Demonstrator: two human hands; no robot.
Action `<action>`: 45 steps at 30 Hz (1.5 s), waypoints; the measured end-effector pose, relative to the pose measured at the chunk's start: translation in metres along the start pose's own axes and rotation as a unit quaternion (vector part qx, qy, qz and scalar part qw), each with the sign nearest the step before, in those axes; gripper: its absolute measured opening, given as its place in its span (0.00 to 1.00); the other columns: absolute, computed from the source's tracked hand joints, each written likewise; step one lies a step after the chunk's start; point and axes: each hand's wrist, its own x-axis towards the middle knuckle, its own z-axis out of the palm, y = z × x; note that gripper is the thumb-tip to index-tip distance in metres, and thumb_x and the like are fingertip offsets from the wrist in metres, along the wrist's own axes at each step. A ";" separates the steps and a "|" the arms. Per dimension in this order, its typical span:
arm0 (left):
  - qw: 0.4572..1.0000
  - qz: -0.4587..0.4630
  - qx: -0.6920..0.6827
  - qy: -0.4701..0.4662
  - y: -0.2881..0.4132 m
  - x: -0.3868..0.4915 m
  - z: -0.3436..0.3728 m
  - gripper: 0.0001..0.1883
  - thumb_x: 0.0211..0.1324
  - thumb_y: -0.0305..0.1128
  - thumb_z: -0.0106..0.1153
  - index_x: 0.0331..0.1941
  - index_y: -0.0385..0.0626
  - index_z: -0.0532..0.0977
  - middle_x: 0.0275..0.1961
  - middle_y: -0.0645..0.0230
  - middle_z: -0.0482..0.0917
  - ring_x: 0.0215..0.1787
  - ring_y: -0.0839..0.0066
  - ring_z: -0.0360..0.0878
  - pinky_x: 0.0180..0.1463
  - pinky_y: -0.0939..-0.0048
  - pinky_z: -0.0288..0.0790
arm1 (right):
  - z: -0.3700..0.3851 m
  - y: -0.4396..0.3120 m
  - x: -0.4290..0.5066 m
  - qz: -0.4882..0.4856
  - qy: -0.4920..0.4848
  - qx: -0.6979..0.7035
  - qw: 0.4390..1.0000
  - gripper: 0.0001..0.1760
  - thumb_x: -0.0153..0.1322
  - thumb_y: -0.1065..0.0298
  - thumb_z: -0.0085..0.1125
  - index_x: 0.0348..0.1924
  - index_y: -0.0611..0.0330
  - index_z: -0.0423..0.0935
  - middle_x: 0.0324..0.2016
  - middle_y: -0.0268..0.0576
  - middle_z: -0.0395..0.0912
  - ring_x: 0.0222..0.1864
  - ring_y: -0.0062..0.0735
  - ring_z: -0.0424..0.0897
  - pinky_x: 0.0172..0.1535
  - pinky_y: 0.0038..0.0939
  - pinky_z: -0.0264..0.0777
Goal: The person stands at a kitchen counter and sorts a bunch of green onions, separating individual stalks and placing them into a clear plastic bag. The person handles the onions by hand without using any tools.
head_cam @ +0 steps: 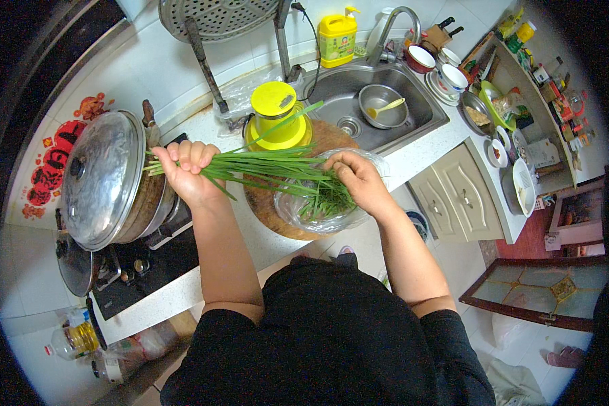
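A bundle of long green chives (264, 163) is gripped near its pale stem ends by my left hand (193, 165). My right hand (358, 180) is at the leafy ends, its thumb and fingers bent together on some leaves; how firmly they close is partly hidden. Beneath it, more greens (325, 200) lie in a bowl or container covered with clear plastic (294, 213). That stands on a round wooden cutting board (256, 203) on the counter. Just behind the bundle is a yellow-lidded appliance or container (274, 114).
A large lidded metal pot (104, 177) stands on the stove (157, 269) at left. Behind at right, the steel sink (322, 89) holds a metal bowl (383, 105) with a yellow spoon. Stacked bowls (451, 76) and a knife block (435, 38) stand beyond the sink.
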 end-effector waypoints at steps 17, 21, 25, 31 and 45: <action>1.000 -0.012 0.013 0.012 -0.011 -0.005 -0.004 0.26 0.68 0.58 0.44 0.20 0.54 0.63 0.13 0.81 0.56 0.13 0.86 0.50 0.20 0.82 0.51 | 0.015 0.046 0.004 0.101 0.118 0.064 0.986 0.05 0.70 0.71 0.50 0.33 0.61 0.75 0.27 0.27 0.72 0.30 0.16 0.69 0.34 0.21 0.65; 1.000 -0.012 -0.015 -0.004 0.002 0.000 -0.011 0.26 0.67 0.58 0.46 0.19 0.53 0.64 0.13 0.80 0.57 0.13 0.85 0.50 0.20 0.81 0.51 | -0.002 0.054 -0.004 0.106 0.154 -0.068 0.980 0.13 0.68 0.66 0.52 0.38 0.66 0.77 0.32 0.54 0.80 0.35 0.46 0.80 0.43 0.39 0.73; 1.000 -0.003 -0.024 -0.017 0.013 0.003 -0.012 0.26 0.67 0.58 0.44 0.19 0.53 0.65 0.12 0.80 0.57 0.13 0.85 0.52 0.20 0.80 0.53 | -0.014 0.080 -0.009 0.108 0.153 -0.138 0.973 0.14 0.68 0.65 0.53 0.41 0.66 0.78 0.35 0.61 0.80 0.39 0.61 0.79 0.45 0.45 0.72; 0.999 0.003 -0.033 -0.026 0.020 0.004 -0.010 0.27 0.68 0.57 0.43 0.19 0.52 0.64 0.12 0.80 0.57 0.13 0.85 0.52 0.18 0.81 0.54 | -0.029 0.071 -0.013 0.112 0.067 -0.298 0.946 0.12 0.68 0.67 0.59 0.41 0.65 0.80 0.36 0.53 0.83 0.40 0.45 0.83 0.43 0.37 0.74; 0.998 -0.008 -0.044 -0.032 0.015 0.005 -0.013 0.27 0.68 0.57 0.43 0.19 0.52 0.65 0.12 0.80 0.58 0.13 0.85 0.53 0.19 0.81 0.55 | -0.039 0.015 -0.025 0.102 -0.098 0.069 0.988 0.16 0.70 0.73 0.51 0.50 0.63 0.77 0.39 0.39 0.82 0.39 0.26 0.79 0.43 0.28 0.74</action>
